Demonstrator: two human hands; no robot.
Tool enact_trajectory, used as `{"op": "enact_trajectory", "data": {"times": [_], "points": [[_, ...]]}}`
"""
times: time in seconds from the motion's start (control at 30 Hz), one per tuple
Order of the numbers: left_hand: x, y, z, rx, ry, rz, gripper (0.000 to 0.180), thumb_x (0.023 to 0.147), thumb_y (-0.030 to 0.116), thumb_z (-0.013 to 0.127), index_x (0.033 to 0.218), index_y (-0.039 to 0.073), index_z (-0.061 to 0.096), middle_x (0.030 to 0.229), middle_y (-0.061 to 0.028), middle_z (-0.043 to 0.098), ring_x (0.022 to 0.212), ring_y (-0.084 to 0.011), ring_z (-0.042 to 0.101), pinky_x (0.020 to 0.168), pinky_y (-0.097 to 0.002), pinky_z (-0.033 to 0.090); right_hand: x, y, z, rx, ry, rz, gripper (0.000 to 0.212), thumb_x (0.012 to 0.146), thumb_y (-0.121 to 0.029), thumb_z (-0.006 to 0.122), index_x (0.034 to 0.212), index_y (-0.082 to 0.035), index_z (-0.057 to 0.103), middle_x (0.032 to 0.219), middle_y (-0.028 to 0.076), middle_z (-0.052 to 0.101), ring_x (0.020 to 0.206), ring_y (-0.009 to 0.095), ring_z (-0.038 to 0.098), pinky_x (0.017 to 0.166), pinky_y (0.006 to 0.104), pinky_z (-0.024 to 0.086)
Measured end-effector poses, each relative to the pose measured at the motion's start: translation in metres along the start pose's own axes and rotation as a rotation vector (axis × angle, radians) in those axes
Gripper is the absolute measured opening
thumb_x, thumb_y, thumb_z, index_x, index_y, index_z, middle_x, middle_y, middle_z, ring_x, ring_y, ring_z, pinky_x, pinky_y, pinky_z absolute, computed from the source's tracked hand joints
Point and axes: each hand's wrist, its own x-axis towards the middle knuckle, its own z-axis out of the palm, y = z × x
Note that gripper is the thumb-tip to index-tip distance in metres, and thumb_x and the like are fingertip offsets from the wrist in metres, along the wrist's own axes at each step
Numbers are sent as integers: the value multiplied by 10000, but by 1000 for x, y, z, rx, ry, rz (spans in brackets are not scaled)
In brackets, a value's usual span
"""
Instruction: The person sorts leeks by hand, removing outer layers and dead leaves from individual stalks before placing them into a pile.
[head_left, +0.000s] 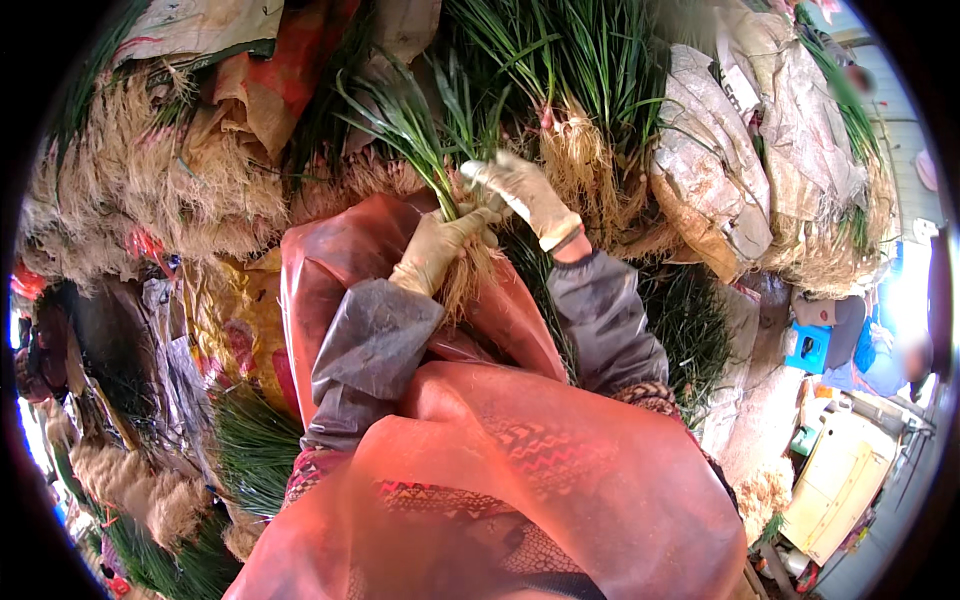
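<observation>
In a pale work glove, my left hand [436, 246] is closed around a bunch of long-leaved green plants [420, 150] at their lower stems. Their pale, stringy roots [470, 285] hang below the fist, over my red plastic apron [560, 440]. Close beside the stems, on the right, is my gloved right hand [532, 198]. Its fingers are bent together toward the bunch, with a whitish fingertip at the leaves and some blur. What those fingers pinch, if anything, does not show. Grey sleeve covers reach down both my forearms.
Ahead lies a long pile of rooted plants [590, 160], roots toward me. Sacking [710, 150] covers its right part, and more root bundles [180, 200] are stacked left. A yellow sack [240, 320] lies left of my apron. Further right are a blue plastic stool [808, 347] and a cream cabinet [838, 485].
</observation>
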Motion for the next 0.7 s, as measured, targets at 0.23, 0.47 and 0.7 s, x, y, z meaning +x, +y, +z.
{"op": "enact_trajectory", "data": {"times": [0.23, 0.47, 0.7], "points": [[-14, -2, -3, -168, -35, -29, 241, 933, 227, 590, 984, 9, 681, 715, -34, 651, 576, -77, 568, 536, -195, 437, -6, 8, 20, -992, 390, -515, 517, 922, -531, 514, 636, -110, 599, 560, 1, 562, 470, 152, 509, 475, 354, 429], [-44, 14, -1, -222, -227, 84, 281, 953, 248, 542, 995, 0, 669, 756, -67, 652, 646, -99, 572, 578, -203, 452, -36, 31, -44, -1275, -299, 255, 441, 889, -528, 566, 730, -119, 595, 698, 41, 611, 623, 181, 586, 638, 337, 518], [-46, 12, 6, -313, -128, -72, 205, 881, 172, 641, 951, -18, 673, 710, -89, 629, 592, -166, 617, 547, -285, 527, -36, -67, -7, -1292, 107, -636, 795, 825, -290, 680, 1470, -113, 250, 1300, 120, 523, 694, 215, 632, 641, 308, 547]]}}
